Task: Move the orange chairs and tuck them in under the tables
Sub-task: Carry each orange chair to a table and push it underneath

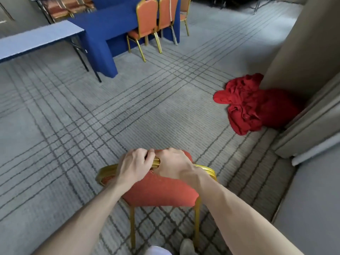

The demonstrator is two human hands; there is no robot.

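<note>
3 orange chairs [147, 17] stood against the blue table [103, 26], seemingly placed. Well apart from it, the left hand [135, 165] and right hand [174, 164] gripped a 4th chair [160, 192] by its back, not yet tucked.

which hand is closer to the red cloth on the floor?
Right. The right hand grips the orange chair by its top rail, toward the red cloth; the left hand grips the same rail beside it, farther away.

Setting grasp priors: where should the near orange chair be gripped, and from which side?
Grip the gold top rail of the orange chair, coming from behind and above. It is a bar narrow enough to wrap. The left hand and right hand grip it side by side.
</note>
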